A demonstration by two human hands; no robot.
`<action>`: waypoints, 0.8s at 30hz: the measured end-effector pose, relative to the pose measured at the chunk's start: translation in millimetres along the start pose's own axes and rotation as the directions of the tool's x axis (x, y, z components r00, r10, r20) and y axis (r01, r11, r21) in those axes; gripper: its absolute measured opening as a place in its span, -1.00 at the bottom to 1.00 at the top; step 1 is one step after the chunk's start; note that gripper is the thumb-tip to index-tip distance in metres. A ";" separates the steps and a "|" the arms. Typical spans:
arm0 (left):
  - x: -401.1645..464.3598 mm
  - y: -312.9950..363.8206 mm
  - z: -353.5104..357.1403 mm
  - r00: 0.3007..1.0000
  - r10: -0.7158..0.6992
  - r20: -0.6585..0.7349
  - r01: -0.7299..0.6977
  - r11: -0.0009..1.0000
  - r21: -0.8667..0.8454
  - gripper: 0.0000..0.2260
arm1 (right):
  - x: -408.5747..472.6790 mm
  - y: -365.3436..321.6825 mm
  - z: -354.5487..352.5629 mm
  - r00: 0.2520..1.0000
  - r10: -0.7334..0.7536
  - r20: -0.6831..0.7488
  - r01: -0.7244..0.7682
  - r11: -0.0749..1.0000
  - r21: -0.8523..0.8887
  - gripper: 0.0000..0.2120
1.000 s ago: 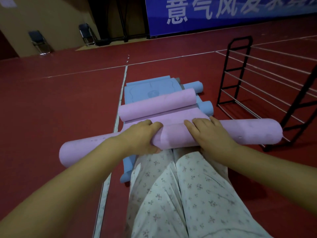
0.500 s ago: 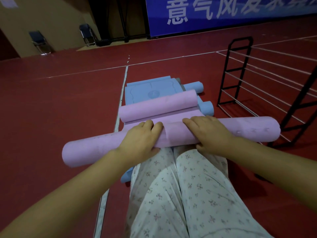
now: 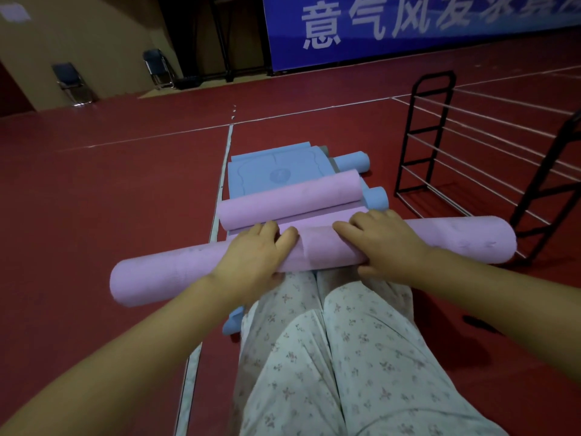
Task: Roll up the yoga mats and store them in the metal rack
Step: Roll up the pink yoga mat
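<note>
Across the knees lies the pink roll, its unrolled part leading to a second pink roll on the blue mats. Left hand and right hand curl over it, gripping. Rack stands right.

White characters "意气风发" on the blue banner, the rest cut off.
</note>
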State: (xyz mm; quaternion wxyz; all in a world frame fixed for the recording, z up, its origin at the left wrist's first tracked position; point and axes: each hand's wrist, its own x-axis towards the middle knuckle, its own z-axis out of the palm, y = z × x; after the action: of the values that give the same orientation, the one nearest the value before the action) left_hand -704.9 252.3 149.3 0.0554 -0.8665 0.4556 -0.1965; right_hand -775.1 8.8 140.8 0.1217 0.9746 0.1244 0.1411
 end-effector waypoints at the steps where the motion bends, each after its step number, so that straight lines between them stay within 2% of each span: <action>1: -4.7 1.9 -3.8 1.000 0.005 -0.015 -0.005 1.000 0.005 -0.37 | -3.8 -1.3 -3.1 0.999 -0.006 -0.031 0.006 1.000 0.000 -0.26; 5: -29.4 11.1 -29.2 0.997 0.034 -0.067 -0.032 0.999 0.023 -0.35 | -25.6 -9.4 -22.7 0.987 -0.029 -0.159 0.038 0.998 0.052 -0.24; 9: -61.5 31.1 -47.4 0.995 0.056 -0.081 -0.055 0.998 0.010 -0.35 | -59.6 -27.1 -34.0 0.976 -0.018 -0.216 0.054 0.985 0.162 -0.27; 15: -102.1 67.5 -42.7 0.992 0.097 -0.076 -0.097 0.995 0.002 -0.48 | -111.1 -54.2 -24.4 0.987 0.011 -0.162 0.035 0.960 0.277 -0.31; 18: -111.9 79.8 -34.0 0.994 0.098 -0.051 -0.099 0.995 -0.018 -0.48 | -122.5 -59.6 -17.5 0.993 0.013 -0.116 0.023 0.954 0.300 -0.31; 22: -104.9 76.8 -30.8 0.996 0.066 0.058 -0.062 0.996 -0.071 -0.36 | -112.4 -53.3 -15.0 0.999 -0.001 -0.048 0.018 0.929 0.369 -0.31; 24: -95.8 67.0 -34.2 0.991 0.085 0.102 -0.074 0.991 -0.113 -0.38 | -102.7 -44.1 -16.6 1.000 -0.025 0.005 0.021 0.914 0.404 -0.29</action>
State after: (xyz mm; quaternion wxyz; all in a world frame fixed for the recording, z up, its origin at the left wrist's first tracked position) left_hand -818.4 294.1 134.5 0.0401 -0.8586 0.4962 -0.1225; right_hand -884.8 25.1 119.1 -0.0799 0.9778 0.1618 0.1061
